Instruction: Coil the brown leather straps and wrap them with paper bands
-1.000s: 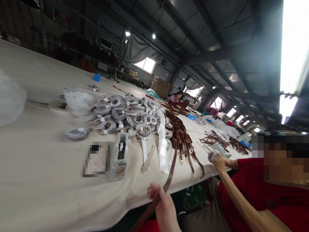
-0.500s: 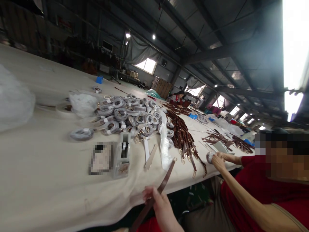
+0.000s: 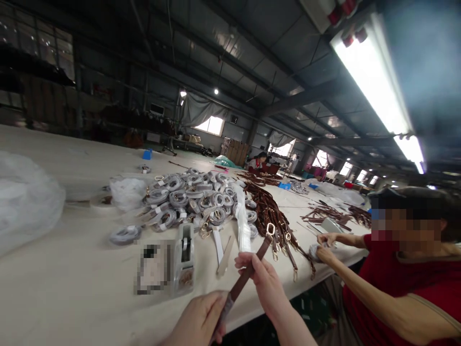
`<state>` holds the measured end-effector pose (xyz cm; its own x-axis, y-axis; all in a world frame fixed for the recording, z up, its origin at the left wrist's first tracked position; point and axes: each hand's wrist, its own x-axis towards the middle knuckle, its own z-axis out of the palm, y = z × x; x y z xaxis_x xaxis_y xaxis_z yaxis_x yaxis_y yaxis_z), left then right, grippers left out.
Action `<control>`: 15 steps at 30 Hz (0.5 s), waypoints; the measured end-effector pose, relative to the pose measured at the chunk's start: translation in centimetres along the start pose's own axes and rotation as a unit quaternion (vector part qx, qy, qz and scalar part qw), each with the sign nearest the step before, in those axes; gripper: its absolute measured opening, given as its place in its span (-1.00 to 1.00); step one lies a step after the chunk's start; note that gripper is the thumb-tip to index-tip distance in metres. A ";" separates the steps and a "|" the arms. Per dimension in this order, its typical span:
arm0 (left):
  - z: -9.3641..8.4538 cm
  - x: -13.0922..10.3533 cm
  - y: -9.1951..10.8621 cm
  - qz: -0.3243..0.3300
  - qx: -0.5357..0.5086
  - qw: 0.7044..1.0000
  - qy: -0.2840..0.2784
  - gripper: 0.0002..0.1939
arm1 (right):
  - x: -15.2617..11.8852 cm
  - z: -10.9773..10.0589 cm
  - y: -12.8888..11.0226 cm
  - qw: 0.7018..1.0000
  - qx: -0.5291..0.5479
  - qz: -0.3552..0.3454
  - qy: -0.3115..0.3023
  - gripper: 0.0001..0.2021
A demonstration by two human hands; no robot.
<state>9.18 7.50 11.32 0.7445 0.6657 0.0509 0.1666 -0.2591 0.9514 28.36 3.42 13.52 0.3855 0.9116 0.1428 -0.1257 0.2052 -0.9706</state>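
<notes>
A brown leather strap (image 3: pixel 240 283) with a gold metal clasp (image 3: pixel 271 229) at its far end slants up over the table's front edge. My left hand (image 3: pixel 203 315) is closed around its lower part, where a greyish wrapping shows by the thumb. Farther up, my right hand (image 3: pixel 264 276) pinches the same strap between thumb and fingers. Just beyond my right hand lies a long bundle of white strips (image 3: pixel 242 221). A heap of brown straps with gold clasps (image 3: pixel 264 199) spreads behind the held strap's clasp.
Coiled straps in grey wrapping (image 3: pixel 194 197) are piled mid-table. Nearer stand a tape dispenser (image 3: pixel 184 259) and a blurred-out flat object (image 3: pixel 154 266). Clear plastic bags (image 3: pixel 29 202) lie at left. On the right, a co-worker in a red top (image 3: pixel 403 269) handles a wrapped coil.
My left hand has come into view and holds the strap's lower part. My right hand and the strap have moved up and right. The camera view has tilted upward.
</notes>
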 end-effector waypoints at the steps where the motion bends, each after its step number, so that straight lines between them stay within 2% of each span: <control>1: -0.2 0.7 1.4 0.033 -0.002 0.999 0.022 -0.34 | -0.2 1.0 -1.2 0.999 -0.038 -0.022 -0.019 -0.50; 4: -0.6 2.1 5.1 0.087 0.005 0.995 0.056 -0.36 | 0.3 3.2 -5.0 0.994 -0.064 -0.077 -0.037 -0.51; 9: -1.5 3.0 9.2 0.124 0.022 0.989 0.071 -0.38 | 2.3 4.6 -10.2 0.992 0.026 -0.122 -0.004 -0.49; 12: -2.3 3.3 10.7 0.152 0.023 0.984 0.088 -0.36 | 2.1 5.3 -11.1 0.993 -0.010 -0.105 -0.059 -0.49; 15: -2.8 3.2 10.8 0.133 -0.032 0.989 0.064 -0.35 | 1.3 5.4 -10.4 0.989 -0.029 -0.104 -0.098 -0.48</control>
<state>11.54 8.84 22.62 0.6680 0.6637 0.3366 -0.0683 -0.3957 0.9158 25.23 4.38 24.90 0.2119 0.9048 0.3694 -0.0077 0.3795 -0.9252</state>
